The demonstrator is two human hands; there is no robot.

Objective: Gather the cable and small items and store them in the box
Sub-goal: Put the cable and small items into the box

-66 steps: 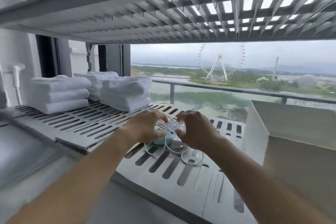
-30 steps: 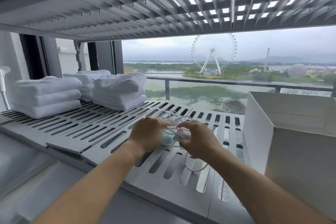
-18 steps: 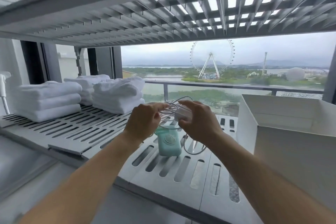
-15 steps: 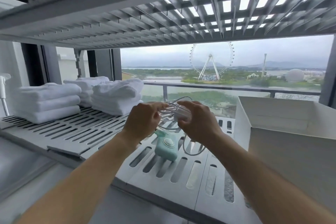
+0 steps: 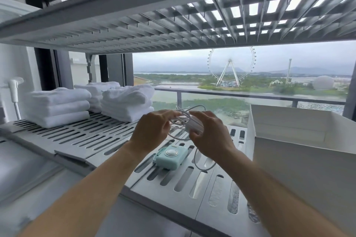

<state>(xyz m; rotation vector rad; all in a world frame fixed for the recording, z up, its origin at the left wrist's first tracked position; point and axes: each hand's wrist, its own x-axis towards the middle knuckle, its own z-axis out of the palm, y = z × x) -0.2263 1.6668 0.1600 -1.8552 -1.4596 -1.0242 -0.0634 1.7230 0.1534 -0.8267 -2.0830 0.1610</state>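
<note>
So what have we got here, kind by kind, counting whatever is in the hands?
Towel stacks, folded and white: 3
White cable, gripped by the left hand and the right hand: 1
Teal device, small, lying on the slotted shelf: 1
White box, open: 1
Total: 6

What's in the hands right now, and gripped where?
Both hold the coiled white cable: left hand pinches the loops' left side, right hand grips the right side around a white block.
</note>
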